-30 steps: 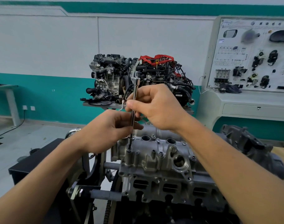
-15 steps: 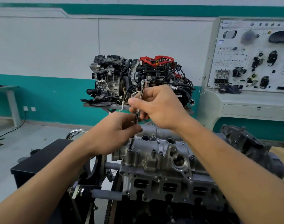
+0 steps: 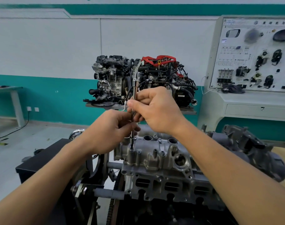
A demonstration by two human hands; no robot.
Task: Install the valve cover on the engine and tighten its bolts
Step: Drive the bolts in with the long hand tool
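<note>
Person's right hand [image 3: 156, 109] pinching a slim upright chrome steel driver shaft [image 3: 134, 86], left hand [image 3: 112, 129] just below it gripping the same shaft, shaft tip under the left hand meeting the grey cast-metal valve cover [image 3: 154, 159] beneath both hands

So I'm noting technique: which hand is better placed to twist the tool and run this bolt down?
Probably the right hand: it pinches the tool high on the shaft, free to twirl. The left hand holds it low, near where its tip meets the cover, better suited to steadying.
</note>
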